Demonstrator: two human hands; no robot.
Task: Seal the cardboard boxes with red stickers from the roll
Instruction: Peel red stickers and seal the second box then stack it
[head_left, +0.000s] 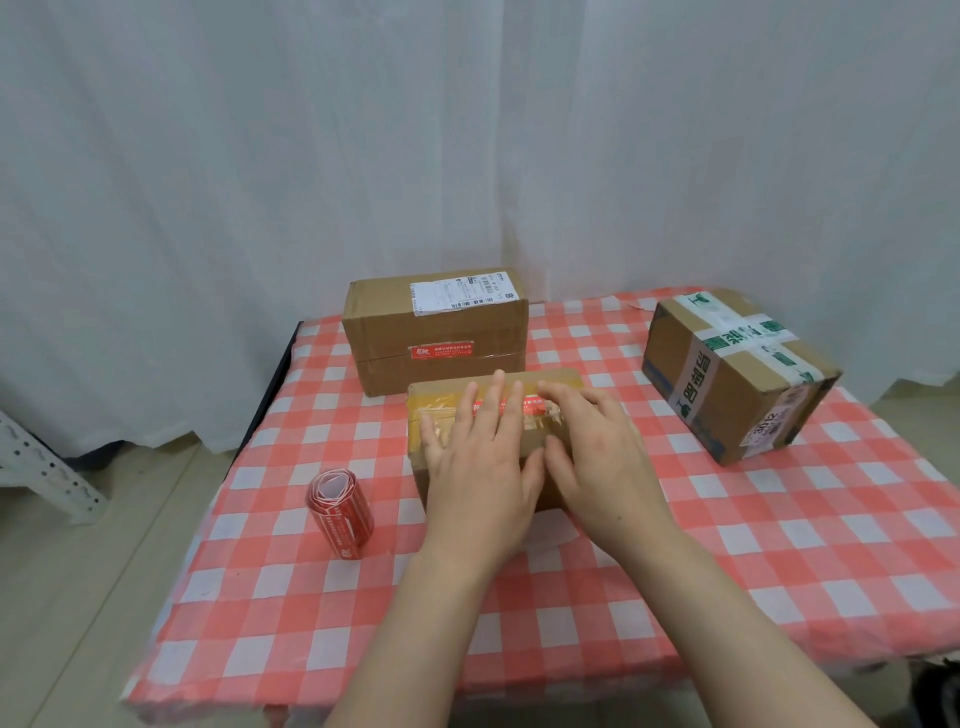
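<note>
A small cardboard box (436, 402) with yellowish tape lies in the middle of the table. A red sticker (530, 402) lies across its top, mostly hidden by my fingers. My left hand (480, 457) lies flat on the box top with straight fingers pressing on the sticker. My right hand (597, 452) rests beside it, fingers also pressing on the sticker's right part. The red sticker roll (340, 512) lies on the cloth to the left of the box. Behind stands a larger cardboard box (436, 327) with a red sticker (442, 351) on its front seam.
A third box (737, 374) with green-printed white tape sits at the right. The table carries a red-and-white checked cloth (779, 545). A white curtain (467, 130) hangs behind. A white metal rack (36, 462) stands on the floor at the left.
</note>
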